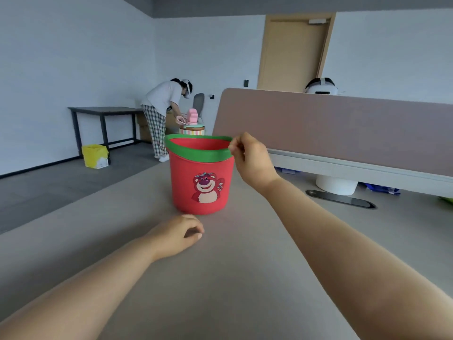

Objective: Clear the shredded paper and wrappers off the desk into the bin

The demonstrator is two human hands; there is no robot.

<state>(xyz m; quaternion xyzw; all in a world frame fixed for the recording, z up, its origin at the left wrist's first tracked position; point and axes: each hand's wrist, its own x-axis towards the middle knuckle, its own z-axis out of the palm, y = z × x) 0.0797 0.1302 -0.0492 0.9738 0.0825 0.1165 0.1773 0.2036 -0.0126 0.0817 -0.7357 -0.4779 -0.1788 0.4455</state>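
Note:
A red bin (pixel 203 190) with a green rim and a bear picture stands upright on the grey desk (pixel 240 278). My right hand (pixel 250 158) is at the right side of the rim, with thumb and fingers curled and pinching the rim's edge. My left hand (pixel 179 235) rests on the desk just in front of the bin's base. Its fingers are loosely curled, its thumb is near the index finger, and nothing shows in it. No shredded paper or wrappers show on the desk. The inside of the bin is hidden.
A brown divider panel (pixel 343 128) borders the desk on the right, with a white cylinder (pixel 337 185) and a dark oval plate (pixel 340 198) beneath it. Across the room a person (pixel 161 106) bends near a dark table (pixel 105 111), beside a yellow bin (pixel 95 155).

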